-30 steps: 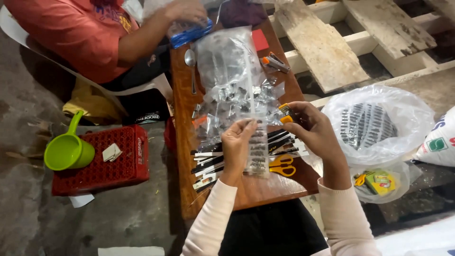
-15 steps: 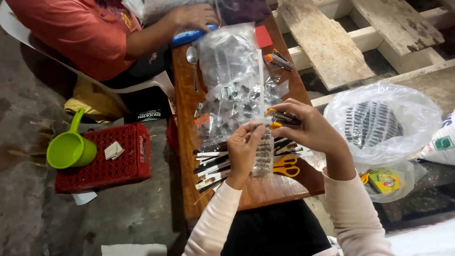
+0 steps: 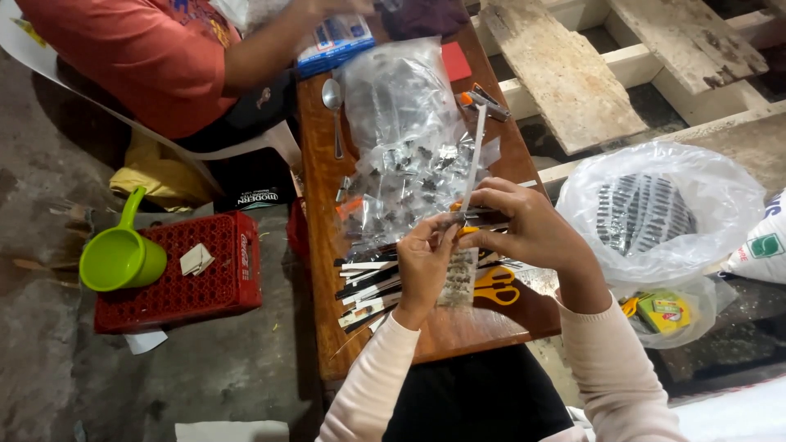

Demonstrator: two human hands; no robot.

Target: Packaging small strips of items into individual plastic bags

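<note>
My left hand (image 3: 426, 260) and my right hand (image 3: 524, 227) meet over a narrow wooden table (image 3: 323, 176). Together they pinch a thin clear plastic strip (image 3: 474, 155) that stands up from my fingers, with a small orange-handled tool at its base. A narrow clear packet of small dark pieces (image 3: 459, 278) hangs under my hands. Just beyond lies a large clear bag of small metal parts (image 3: 401, 139). Black and white strips (image 3: 367, 282) are fanned out left of my left hand. Yellow scissors (image 3: 495, 285) lie below my right hand.
Another person in an orange shirt (image 3: 155, 57) sits across, a hand on a blue packet (image 3: 334, 42). A spoon (image 3: 333, 102) and stapler (image 3: 483, 102) lie on the table. A red crate (image 3: 176, 274) with a green scoop (image 3: 120, 254) stands left. White bags (image 3: 663, 205) sit right beside wooden planks (image 3: 565, 65).
My hands stayed together over the table while the clear strip came up to stand upright above my fingers. The view shifted slightly.
</note>
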